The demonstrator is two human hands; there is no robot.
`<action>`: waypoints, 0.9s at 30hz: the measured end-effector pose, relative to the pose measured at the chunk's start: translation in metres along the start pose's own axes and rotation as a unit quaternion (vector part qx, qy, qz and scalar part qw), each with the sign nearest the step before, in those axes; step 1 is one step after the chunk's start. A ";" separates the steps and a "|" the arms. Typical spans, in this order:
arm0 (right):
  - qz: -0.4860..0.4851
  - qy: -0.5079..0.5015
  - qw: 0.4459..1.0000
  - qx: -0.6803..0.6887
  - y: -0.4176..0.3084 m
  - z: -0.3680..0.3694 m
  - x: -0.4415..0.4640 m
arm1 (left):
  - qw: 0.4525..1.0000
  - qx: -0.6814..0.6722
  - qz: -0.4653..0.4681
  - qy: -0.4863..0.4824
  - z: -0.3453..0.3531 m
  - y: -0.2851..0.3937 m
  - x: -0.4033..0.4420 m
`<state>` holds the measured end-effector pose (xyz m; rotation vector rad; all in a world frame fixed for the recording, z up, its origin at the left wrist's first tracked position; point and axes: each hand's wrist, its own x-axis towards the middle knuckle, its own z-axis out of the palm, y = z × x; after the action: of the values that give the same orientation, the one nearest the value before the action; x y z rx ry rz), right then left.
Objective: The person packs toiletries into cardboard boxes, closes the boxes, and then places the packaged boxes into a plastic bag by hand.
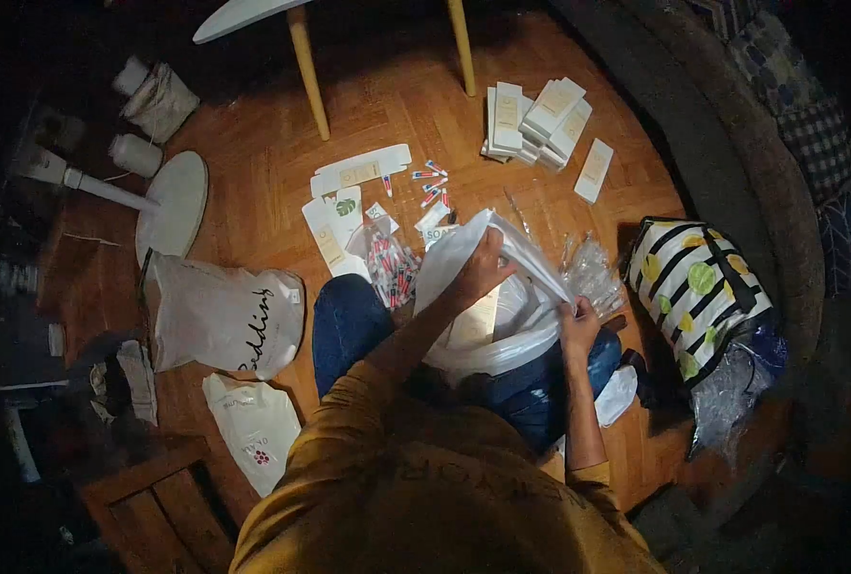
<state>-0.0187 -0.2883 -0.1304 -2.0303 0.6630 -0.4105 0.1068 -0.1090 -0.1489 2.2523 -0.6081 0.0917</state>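
A white plastic bag (502, 356) sits in my lap with its mouth held wide. My left hand (481, 274) is closed on the far left part of its rim. At the right side of the mouth, my right hand (579, 325) pinches the edge. Inside the bag lies a pale box (476, 320) with gold print; other contents are hard to make out. Just left of the bag is a clear bag of small red, white and blue tubes (390, 268). Clear plastic packets (593, 273) lie to the right of my right hand.
Stacked white boxes (537, 120) stand on the wooden floor, one single box (594, 170) beside them. Flattened cartons (361, 170) and loose tubes (432, 182) lie ahead. A striped lemon-print bag (701, 287) is at right, a Bedding bag (224, 316) at left. Table legs (310, 77) rise beyond.
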 end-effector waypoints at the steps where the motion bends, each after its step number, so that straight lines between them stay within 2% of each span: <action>1: 0.020 0.006 1.000 0.019 0.003 0.002 0.004 | 0.998 0.004 0.053 -0.032 -0.006 -0.002 0.002; 2: 0.042 0.012 0.998 0.037 0.007 0.003 0.006 | 0.992 0.009 0.105 -0.065 -0.011 -0.002 0.004; 3: 0.042 0.011 0.998 0.038 0.005 0.005 0.007 | 0.992 0.010 0.104 -0.065 -0.007 -0.008 0.005; 5: 0.081 -0.032 0.996 0.029 -0.008 0.008 0.012 | 0.987 -0.033 0.159 0.003 0.007 -0.025 0.005; 6: 0.081 -0.034 0.996 0.030 -0.015 0.009 0.014 | 0.987 -0.032 0.157 0.004 0.008 -0.029 0.009; 8: -0.056 -0.015 0.989 -0.137 -0.030 0.014 0.021 | 0.975 0.053 -0.024 -0.214 0.012 -0.038 0.022; 9: 0.004 -0.080 0.992 -0.099 -0.031 0.016 0.028 | 0.975 0.053 -0.025 -0.213 0.011 -0.038 0.030; 12: -0.048 -0.066 0.991 -0.102 -0.041 0.038 0.038 | 0.946 0.218 0.042 -0.237 0.010 -0.029 0.052; 13: -0.088 -0.066 0.987 -0.117 -0.043 0.046 0.044 | 0.946 0.217 0.040 -0.238 0.014 -0.028 0.052; 14: -0.088 -0.068 0.987 -0.117 -0.044 0.049 0.051 | 0.976 0.128 0.072 -0.163 0.017 -0.028 0.050; 15: -0.065 -0.122 0.978 -0.156 -0.053 0.051 0.057 | 0.990 0.039 0.103 -0.086 0.020 -0.030 0.047; 16: -0.043 -0.175 0.964 -0.194 -0.059 0.056 0.063 | 0.991 0.040 0.098 -0.086 0.014 -0.027 0.043; 17: -0.067 -0.171 0.949 -0.258 -0.021 0.071 0.080 | 0.988 0.014 0.010 -0.154 0.008 -0.024 0.041; 18: -0.071 -0.176 0.948 -0.256 -0.029 0.074 0.085 | 0.973 -0.013 -0.079 -0.217 0.001 -0.024 0.042; 19: -0.059 -0.142 0.959 -0.238 -0.046 0.070 0.087 | 0.943 0.011 -0.131 -0.305 0.007 -0.034 0.046; 20: -0.044 -0.108 0.968 -0.221 -0.063 0.064 0.087 | 0.943 0.011 -0.135 -0.305 0.014 -0.045 0.051; 22: -0.047 -0.093 0.974 -0.199 -0.080 0.058 0.085 | 0.881 0.046 -0.088 -0.463 0.043 -0.077 0.052; 24: -0.060 -0.094 0.975 -0.192 -0.084 0.058 0.087 | 0.877 0.037 -0.066 -0.474 0.041 -0.078 0.055; 27: -0.063 -0.113 0.974 -0.188 -0.072 0.058 0.092 | 0.915 -0.003 -0.055 -0.401 0.034 -0.068 0.059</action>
<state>0.1059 -0.2737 -0.0956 -2.4419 0.4987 -0.1268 0.1853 -0.1171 -0.2036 2.2601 -0.8847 -0.9301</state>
